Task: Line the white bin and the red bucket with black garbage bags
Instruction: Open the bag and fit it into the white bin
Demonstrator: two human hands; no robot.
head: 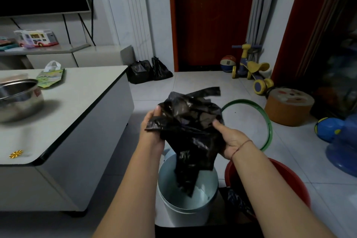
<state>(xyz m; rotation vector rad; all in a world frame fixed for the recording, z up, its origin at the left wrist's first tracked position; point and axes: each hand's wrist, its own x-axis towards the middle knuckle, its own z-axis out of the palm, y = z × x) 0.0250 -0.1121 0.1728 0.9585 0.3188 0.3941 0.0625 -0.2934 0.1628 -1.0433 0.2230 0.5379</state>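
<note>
A crumpled black garbage bag (190, 125) hangs between both hands above the white bin (170, 205). Its lower end dangles into the bin's mouth. My left hand (152, 131) grips the bag's left edge, thumb over the plastic. My right hand (229, 141) holds the bag's right side from underneath, fingers hidden behind it. The red bucket (289, 176) stands on the floor to the right of the bin, partly covered by my right forearm. Something dark lies inside the bucket.
A white low table (81, 98) stands at the left with a steel pot (19, 96) and a tissue pack on it. On the floor lie a green hoop (267, 121), two filled black bags (148, 71), a toy tricycle (251, 67), a round stool (289, 106) and balls.
</note>
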